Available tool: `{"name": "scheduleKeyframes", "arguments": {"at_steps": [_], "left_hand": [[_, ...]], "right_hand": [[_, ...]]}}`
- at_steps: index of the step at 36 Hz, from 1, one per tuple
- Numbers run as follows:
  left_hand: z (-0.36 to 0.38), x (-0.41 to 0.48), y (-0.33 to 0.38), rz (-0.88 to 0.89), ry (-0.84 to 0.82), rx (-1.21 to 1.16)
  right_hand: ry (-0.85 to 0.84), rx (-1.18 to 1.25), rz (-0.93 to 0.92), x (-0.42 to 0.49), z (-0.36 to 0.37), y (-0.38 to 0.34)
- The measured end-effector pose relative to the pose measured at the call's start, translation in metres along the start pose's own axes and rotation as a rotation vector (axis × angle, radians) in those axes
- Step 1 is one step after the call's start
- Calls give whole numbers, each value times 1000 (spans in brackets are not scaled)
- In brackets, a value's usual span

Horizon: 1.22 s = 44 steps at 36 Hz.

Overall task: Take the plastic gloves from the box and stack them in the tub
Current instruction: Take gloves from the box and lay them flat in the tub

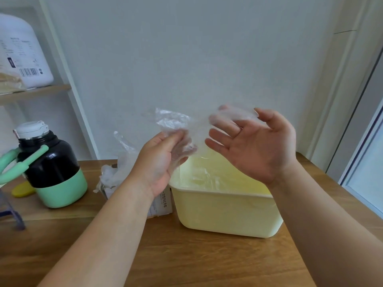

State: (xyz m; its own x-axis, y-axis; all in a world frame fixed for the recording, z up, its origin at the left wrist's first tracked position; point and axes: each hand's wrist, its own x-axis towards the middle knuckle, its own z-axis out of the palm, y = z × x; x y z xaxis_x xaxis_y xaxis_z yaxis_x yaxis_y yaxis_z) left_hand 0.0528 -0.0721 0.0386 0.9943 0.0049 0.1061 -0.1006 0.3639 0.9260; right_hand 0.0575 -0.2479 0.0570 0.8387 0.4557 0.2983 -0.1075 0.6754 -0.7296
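A clear plastic glove (pixel 182 125) is stretched in the air between both hands, above the pale yellow tub (pixel 226 212). My left hand (pixel 161 160) pinches its crumpled left end. My right hand (pixel 255 143) has its palm toward me, fingers spread, with the glove's other end draped over the fingertips. Several clear gloves (pixel 207 177) lie inside the tub. The white glove box (pixel 161 204) stands left of the tub, mostly hidden by my left forearm, with more gloves (pixel 118 168) bulging out of its top.
A black and mint green flask (pixel 51 164) with a white cap stands at the left on the wooden table (pixel 186 262). A yellow object (pixel 21 190) lies beside it. A shelf (pixel 35 92) with a large white jug (pixel 22 52) is at the upper left. The wall is right behind the tub.
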Motion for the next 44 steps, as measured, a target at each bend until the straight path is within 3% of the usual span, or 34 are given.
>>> {"name": "scheduleKeyframes", "arguments": {"at_steps": [2,6,10,14,19,23,25,29,34,37,41,44], "left_hand": [[4,-3,1,-11,-23,2],[5,-3,2,-86,-91,35],[2,-5,1,-102,-205,68],[0,-6,0,-99,-342,156],[-1,3,-6,-78,-81,125],[-5,6,-1,-121,-104,-40],[-5,5,3,-151,-129,-116],[-2,2,9,-187,-229,-296],[-3,0,11,-194,-303,-359],[-2,0,10,-212,-257,-276],[-2,-2,9,-116,-124,-182],[-6,-4,18,-86,-182,-122]], "right_hand": [[-7,-126,20,3,1,4],[178,-698,-53,5,8,16],[143,-882,-119,2,13,25],[161,-885,-131,4,11,27],[177,-820,-182,3,12,19],[383,-792,-247,4,12,14],[524,-836,-194,6,8,12],[576,-804,67,6,0,16],[553,-284,148,7,7,14],[516,-83,42,8,12,11],[585,-243,-106,11,10,4],[613,-523,-151,10,4,-1]]}}
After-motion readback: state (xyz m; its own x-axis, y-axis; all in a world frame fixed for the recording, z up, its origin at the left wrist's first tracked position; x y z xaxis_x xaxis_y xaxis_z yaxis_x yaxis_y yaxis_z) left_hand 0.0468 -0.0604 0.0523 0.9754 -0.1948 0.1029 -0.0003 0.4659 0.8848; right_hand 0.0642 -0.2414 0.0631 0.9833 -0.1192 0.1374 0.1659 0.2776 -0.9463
